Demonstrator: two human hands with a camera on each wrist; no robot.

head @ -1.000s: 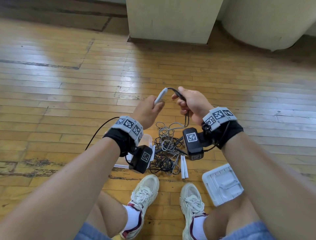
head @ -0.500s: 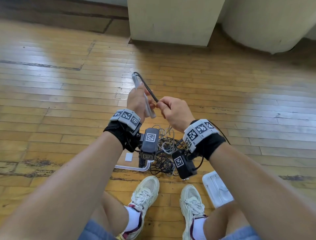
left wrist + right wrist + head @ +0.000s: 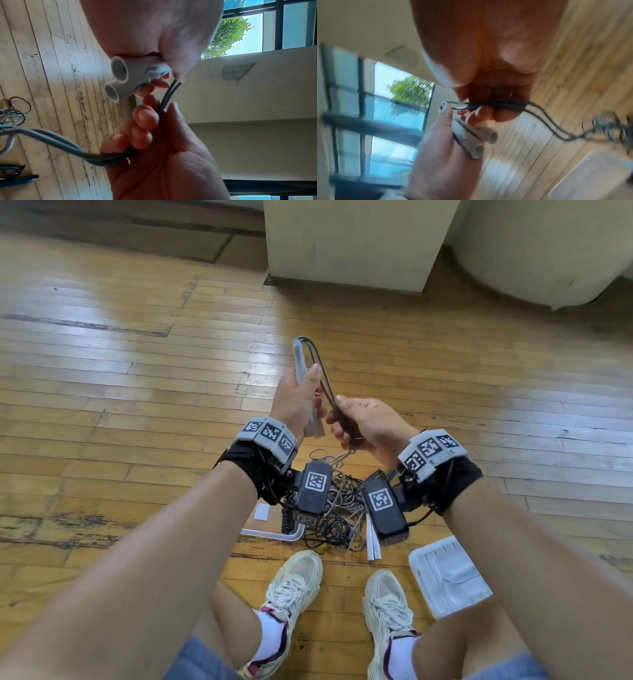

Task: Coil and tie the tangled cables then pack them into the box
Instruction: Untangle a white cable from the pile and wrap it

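Observation:
My left hand [image 3: 310, 392] grips a pair of joined grey-white tubes [image 3: 300, 361] and holds them upright. A thin black cable [image 3: 320, 371] loops over their top end and runs doubled down to my right hand [image 3: 342, 419], which grips it just right of the left hand. The left wrist view shows the tubes' open ends [image 3: 120, 79] and the two black strands [image 3: 169, 94] entering the right fist. From there the cable drops to a tangle of black and grey cables [image 3: 337, 508] on the floor under my wrists. A white box [image 3: 448, 575] lies by my right shoe.
Wooden floor all around. Two white strips [image 3: 373, 542], a white L-shaped bar [image 3: 274, 534] and a small white card [image 3: 262, 511] lie beside the tangle. My shoes [image 3: 294, 587] are just in front of it. A square pillar [image 3: 356, 241] and a round base [image 3: 548, 251] stand far ahead.
My left hand has turned the tubes from slanted to upright and lifted them. The right hand has slid down the cable and come closer to the left hand.

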